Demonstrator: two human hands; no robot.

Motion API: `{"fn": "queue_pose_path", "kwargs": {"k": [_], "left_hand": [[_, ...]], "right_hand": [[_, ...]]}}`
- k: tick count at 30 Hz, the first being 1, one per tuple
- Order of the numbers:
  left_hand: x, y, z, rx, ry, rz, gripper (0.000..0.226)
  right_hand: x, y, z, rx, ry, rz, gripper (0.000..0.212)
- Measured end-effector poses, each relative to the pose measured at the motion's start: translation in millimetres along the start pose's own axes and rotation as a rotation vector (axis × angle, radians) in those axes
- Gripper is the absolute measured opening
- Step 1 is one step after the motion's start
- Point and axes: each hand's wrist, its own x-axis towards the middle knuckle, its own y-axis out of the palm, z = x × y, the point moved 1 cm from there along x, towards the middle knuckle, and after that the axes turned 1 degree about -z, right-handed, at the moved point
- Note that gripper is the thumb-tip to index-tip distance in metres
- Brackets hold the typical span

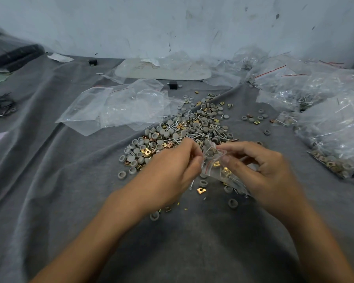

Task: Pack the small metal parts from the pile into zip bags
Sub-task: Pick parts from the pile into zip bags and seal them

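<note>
A pile of small parts [184,129] lies on the grey cloth: grey round caps, brass square clips and thin silver screws. Just in front of it I hold a small clear zip bag [217,168] with a red seal line, with a few brass clips and caps inside. My left hand [172,170] pinches the bag's left edge near its mouth. My right hand [262,170] grips the bag from the right, thumb on its front. A few loose caps and clips lie under and below my hands.
Empty zip bags [119,107] are spread at the left of the pile. Filled bags [325,111] are heaped along the right side. A white sheet [164,72] and small black blocks [173,85] lie at the back by the wall. Black items [0,105] sit far left.
</note>
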Motion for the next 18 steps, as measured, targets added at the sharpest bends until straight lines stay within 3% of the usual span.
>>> {"fn": "queue_pose_path", "kwargs": {"k": [5,8,10,12,15,18], "left_hand": [[2.7,0.0,0.6,-0.226,0.091,-0.003,0.021],[4.9,-7.4,8.3,-0.334,0.058,-0.108,0.016],[5.4,-8.4,16.5,-0.166,0.004,-0.163,0.007],[5.0,-4.8,22.0,0.107,-0.088,-0.110,0.005],[2.4,7.4,25.6,0.309,-0.211,0.017,0.024],[2.1,14.5,25.3,0.409,-0.222,0.033,0.034]], "right_hand": [[0.5,-2.5,-2.3,0.005,-0.015,-0.015,0.029],[1.5,-5.3,-3.6,0.014,-0.025,-0.053,0.028],[2.3,-5.5,-5.3,0.019,-0.020,-0.073,0.026],[2.8,-5.5,-6.5,0.019,-0.015,-0.087,0.025],[2.4,-6.4,-5.7,0.022,-0.015,-0.093,0.024],[1.2,-7.4,-4.8,0.019,-0.011,-0.094,0.025]]}}
